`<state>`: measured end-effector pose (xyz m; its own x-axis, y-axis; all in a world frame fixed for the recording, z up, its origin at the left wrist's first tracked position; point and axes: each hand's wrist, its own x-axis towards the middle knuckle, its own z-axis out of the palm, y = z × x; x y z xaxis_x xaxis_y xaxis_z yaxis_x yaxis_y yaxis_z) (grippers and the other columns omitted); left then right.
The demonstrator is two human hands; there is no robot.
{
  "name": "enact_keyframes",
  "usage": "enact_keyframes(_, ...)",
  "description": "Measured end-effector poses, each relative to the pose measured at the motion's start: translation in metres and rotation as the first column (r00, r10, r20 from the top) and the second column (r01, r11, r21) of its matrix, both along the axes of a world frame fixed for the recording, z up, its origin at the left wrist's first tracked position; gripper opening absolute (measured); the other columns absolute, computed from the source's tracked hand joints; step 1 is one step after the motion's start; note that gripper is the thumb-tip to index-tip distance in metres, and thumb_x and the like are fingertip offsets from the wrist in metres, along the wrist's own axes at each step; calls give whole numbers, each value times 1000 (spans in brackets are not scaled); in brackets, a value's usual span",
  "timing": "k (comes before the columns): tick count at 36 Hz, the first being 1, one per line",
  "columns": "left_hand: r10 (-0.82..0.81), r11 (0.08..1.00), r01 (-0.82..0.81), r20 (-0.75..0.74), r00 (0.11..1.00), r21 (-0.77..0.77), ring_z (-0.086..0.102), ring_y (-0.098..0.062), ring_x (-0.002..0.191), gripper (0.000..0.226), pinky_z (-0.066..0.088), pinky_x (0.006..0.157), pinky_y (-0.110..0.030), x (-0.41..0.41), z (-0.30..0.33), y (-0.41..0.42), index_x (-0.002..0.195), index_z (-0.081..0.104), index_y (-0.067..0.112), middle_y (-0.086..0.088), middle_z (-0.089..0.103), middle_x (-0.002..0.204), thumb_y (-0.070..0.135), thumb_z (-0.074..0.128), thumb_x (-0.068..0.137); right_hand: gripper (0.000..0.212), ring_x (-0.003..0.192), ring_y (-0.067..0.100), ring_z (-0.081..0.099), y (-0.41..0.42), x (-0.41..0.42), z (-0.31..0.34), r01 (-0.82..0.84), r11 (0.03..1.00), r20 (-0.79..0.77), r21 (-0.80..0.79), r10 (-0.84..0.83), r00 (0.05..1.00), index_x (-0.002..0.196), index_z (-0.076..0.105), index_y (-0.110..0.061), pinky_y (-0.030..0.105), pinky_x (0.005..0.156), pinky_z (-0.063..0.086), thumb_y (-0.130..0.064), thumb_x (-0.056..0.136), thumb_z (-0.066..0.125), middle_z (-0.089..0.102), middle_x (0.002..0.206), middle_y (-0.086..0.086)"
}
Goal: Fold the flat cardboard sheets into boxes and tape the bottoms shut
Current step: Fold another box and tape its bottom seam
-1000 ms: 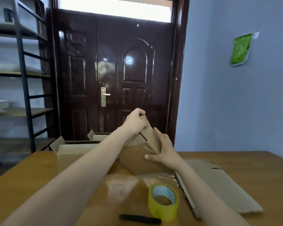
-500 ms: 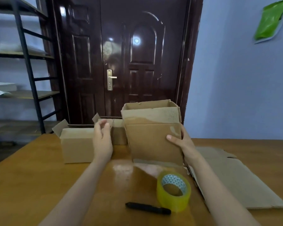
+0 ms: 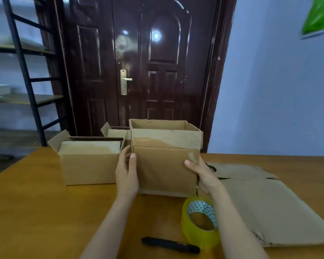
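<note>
Left hand [image 3: 127, 174] and right hand [image 3: 204, 174] clasp the upright box [image 3: 165, 165], fingers seemingly wrapping its sides.

No readable text, brand or number is to be made out; faint printed marks are seen on the upright box [image 3: 165, 157], on its front flap near the right corner, too small and blurred to be read

We cannot see the left hand's [image 3: 127, 174] fingers behind the upright box [image 3: 166, 161], nor the right hand's [image 3: 204, 174] beyond its far side. The box hides part of the rear box [image 3: 116, 132]. The flat sheets [image 3: 269, 208] and green bag [image 3: 318, 15] run off the right edge.
</note>
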<state>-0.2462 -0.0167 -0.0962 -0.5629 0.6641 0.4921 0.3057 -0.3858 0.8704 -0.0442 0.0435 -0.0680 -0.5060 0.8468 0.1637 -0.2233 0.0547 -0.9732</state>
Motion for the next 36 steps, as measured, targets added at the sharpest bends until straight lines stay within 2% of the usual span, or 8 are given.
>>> enact_keyframes(4,40,998,-35,-105,994,50,48,-3,118,65,40,100,-27,-13,1,9,137,46,19,12,54,126,58,31,87,121,94,11,70,8,-4,3,17,1000,8,20,-17,1000,132,47,-22,23,70,56,-62,26,89,72,105,-3)
enact_keyframes(7,60,993,-43,-160,985,109,46,11,107,57,35,89,-7,-12,10,11,135,45,25,26,49,112,55,32,88,124,95,14,70,11,-5,7,63,998,-56,32,-61,997,132,47,-14,27,71,57,-65,27,88,73,103,0)
enact_keyframes(10,39,990,-15,-174,984,141,44,11,109,52,33,85,0,-11,19,12,133,43,30,21,48,116,53,35,87,120,96,16,70,14,-8,12,76,995,-114,59,-69,991,132,46,-21,29,70,57,-68,29,86,73,104,-1)
enact_keyframes(17,-11,986,38,-163,987,162,43,-7,125,45,41,105,-43,-10,18,19,131,38,45,12,47,133,52,42,87,101,121,27,57,20,-15,19,176,979,-219,98,-151,964,138,48,-29,48,96,50,-73,52,75,54,138,6)
enact_keyframes(25,41,982,6,-242,969,189,45,-3,111,45,43,93,-28,-15,31,26,129,45,37,8,46,117,51,42,87,76,136,20,40,19,-12,30,243,921,-85,305,-228,970,128,57,-37,55,112,30,-74,63,66,54,138,-8)
enact_keyframes(29,35,981,16,-256,966,195,44,-5,116,31,43,96,-29,-16,37,26,113,50,42,13,45,119,52,46,84,67,128,12,49,19,-13,37,220,904,27,366,-247,969,123,60,-42,49,108,39,-72,63,67,56,131,-20)
enact_keyframes(33,8,980,33,-201,979,195,46,-13,120,21,44,100,-46,-18,42,24,100,54,39,6,49,119,50,51,83,57,119,-23,36,17,-15,40,223,860,101,459,-300,949,121,57,-40,18,97,33,-64,69,52,49,111,-50)
enact_keyframes(36,-25,982,58,-179,983,179,48,-13,117,18,46,96,-47,-19,46,21,92,58,35,7,51,115,49,54,81,61,118,-22,39,20,-11,38,226,841,141,492,-333,932,125,56,-37,23,100,36,-64,71,53,48,119,-43)
